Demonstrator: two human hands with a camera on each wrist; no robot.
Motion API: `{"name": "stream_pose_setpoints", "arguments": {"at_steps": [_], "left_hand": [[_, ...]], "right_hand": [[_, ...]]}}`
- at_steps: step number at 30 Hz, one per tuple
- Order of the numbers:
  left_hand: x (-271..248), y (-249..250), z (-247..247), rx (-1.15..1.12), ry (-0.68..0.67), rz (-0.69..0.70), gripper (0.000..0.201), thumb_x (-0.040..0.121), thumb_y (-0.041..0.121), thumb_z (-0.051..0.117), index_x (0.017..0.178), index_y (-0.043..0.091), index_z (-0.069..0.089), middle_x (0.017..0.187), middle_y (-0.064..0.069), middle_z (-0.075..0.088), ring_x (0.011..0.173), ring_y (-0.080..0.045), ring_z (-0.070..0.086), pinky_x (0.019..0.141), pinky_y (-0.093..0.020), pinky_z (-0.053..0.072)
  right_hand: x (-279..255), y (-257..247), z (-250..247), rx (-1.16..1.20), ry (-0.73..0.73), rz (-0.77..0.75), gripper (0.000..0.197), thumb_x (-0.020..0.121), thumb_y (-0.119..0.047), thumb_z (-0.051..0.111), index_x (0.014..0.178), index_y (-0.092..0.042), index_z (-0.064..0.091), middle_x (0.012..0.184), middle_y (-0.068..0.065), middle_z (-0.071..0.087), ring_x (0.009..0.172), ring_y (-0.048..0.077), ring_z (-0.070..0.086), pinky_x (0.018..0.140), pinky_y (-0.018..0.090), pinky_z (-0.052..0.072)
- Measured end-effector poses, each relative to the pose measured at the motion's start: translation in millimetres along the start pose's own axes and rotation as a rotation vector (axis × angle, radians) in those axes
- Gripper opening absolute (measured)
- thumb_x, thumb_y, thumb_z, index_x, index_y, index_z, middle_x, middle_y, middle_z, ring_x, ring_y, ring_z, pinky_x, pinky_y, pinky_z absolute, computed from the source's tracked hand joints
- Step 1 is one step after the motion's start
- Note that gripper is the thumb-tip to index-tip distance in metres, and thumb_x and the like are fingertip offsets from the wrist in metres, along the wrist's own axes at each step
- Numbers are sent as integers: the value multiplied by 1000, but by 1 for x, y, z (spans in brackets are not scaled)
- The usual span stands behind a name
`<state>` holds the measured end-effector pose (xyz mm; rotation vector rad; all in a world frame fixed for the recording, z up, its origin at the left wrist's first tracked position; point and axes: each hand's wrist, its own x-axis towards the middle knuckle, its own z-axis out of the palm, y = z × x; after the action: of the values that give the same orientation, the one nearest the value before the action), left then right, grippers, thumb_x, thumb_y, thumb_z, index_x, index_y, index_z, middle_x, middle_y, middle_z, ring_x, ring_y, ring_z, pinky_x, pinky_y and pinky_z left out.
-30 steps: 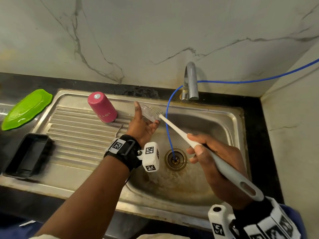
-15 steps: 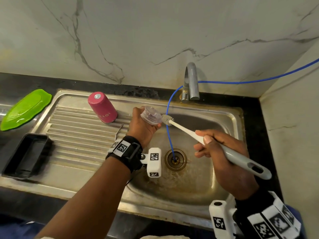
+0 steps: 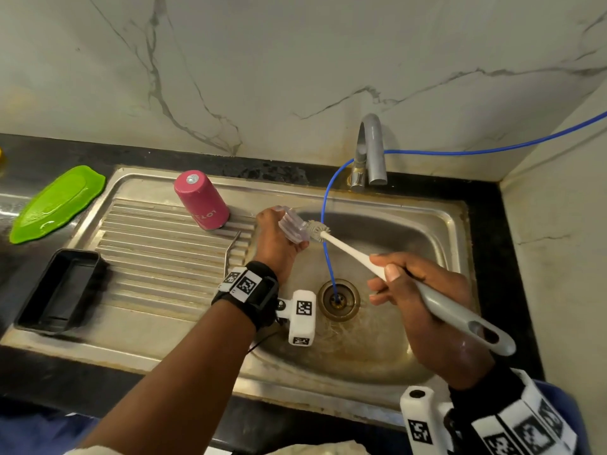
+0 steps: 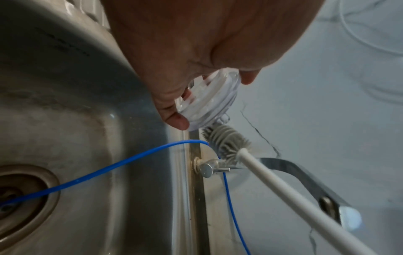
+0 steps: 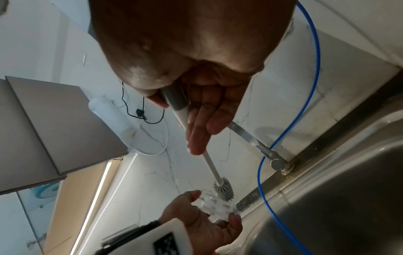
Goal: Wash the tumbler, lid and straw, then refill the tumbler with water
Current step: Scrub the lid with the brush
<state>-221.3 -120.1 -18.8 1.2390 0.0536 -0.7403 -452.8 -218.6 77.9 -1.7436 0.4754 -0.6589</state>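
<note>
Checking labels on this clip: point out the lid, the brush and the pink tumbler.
lid [image 3: 293, 227], head view, on its clear ribbed side.
brush [image 3: 318, 229], head view, on the grey bristle head.
tumbler [image 3: 203, 200], head view, on its pink side wall.

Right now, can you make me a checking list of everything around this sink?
Surface: steel sink, ribbed drainboard, dark counter.
Job's things: pink tumbler upside down on the drainboard; clear lid in the left hand; metal straw lying on the drainboard.
Clutter: green dish and black tray at the left.
Grippers: left hand's fingers hold the lid; right hand grips the brush, bristles against the lid.
Cables: blue tube runs from the wall into the drain.
Surroundings: marble wall, grey tap; no running water seen.
</note>
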Motion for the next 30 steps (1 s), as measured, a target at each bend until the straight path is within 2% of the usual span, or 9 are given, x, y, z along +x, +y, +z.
{"name": "stream_pose_setpoints", "arguments": {"at_steps": [4, 9, 13, 15, 19, 21, 25, 27, 30], "left_hand": [[3, -3, 3, 65, 0, 26, 60, 85, 62, 53, 126, 19, 50, 103, -15, 56, 86, -23, 60, 66, -32, 54], [-7, -13, 11, 72, -58, 53, 42, 104, 51, 38, 107, 15, 61, 92, -9, 66, 83, -23, 61, 66, -34, 49], [-6, -11, 12, -26, -45, 14, 40, 104, 45, 37, 102, 13, 61, 87, -11, 64, 76, -22, 59, 62, -32, 47], [-2, -9, 10, -55, -36, 7, 40, 106, 41, 33, 105, 10, 58, 86, -12, 63, 75, -23, 58, 61, -32, 45], [1, -12, 6, -82, -12, 9, 48, 94, 50, 45, 122, 11, 53, 101, -16, 61, 82, -24, 59, 63, -33, 47], [2, -12, 6, -98, -9, 13, 48, 95, 51, 45, 122, 11, 54, 106, -19, 58, 83, -25, 58, 64, -33, 47], [-2, -15, 14, -81, -69, 6, 44, 102, 46, 41, 113, 8, 60, 100, -18, 62, 79, -25, 60, 61, -34, 48], [-1, -16, 16, -59, -83, -8, 44, 104, 46, 39, 105, 10, 64, 97, -17, 64, 77, -24, 62, 60, -33, 49], [5, -14, 7, -47, -57, -26, 45, 102, 48, 40, 110, 8, 60, 94, -16, 65, 79, -26, 61, 60, -34, 48]], "right_hand": [[-14, -3, 15, 2, 50, -28, 29, 102, -34, 54, 110, -16, 76, 82, 0, 76, 68, 18, 77, 62, 33, 63], [-6, 8, 14, 82, 104, 67, 24, 104, -23, 56, 113, -14, 75, 85, 5, 77, 69, 22, 77, 65, 26, 61], [-4, 3, 13, 55, 52, 45, 23, 103, -24, 57, 112, -15, 75, 84, 6, 77, 70, 22, 77, 66, 39, 65], [-6, -2, 13, 11, 12, -12, 25, 102, -31, 57, 113, -16, 75, 83, 2, 76, 69, 19, 77, 63, 39, 64], [-9, -8, 16, 10, -15, -46, 22, 103, -32, 56, 113, -23, 73, 82, 0, 75, 70, 18, 76, 62, 37, 62], [-7, -7, 18, 27, -13, -39, 21, 104, -31, 55, 114, -23, 72, 83, 1, 74, 70, 18, 76, 62, 38, 62], [-1, 6, 22, -50, -23, -42, 21, 106, -34, 54, 119, -26, 70, 84, 2, 72, 67, 21, 74, 61, 45, 60], [-1, 9, 21, -45, -16, -29, 23, 105, -36, 54, 120, -27, 70, 86, -1, 73, 70, 20, 76, 63, 41, 62], [-7, 4, 17, 12, -15, -3, 25, 103, -35, 55, 117, -24, 72, 87, 0, 75, 71, 18, 78, 66, 30, 63]]}}
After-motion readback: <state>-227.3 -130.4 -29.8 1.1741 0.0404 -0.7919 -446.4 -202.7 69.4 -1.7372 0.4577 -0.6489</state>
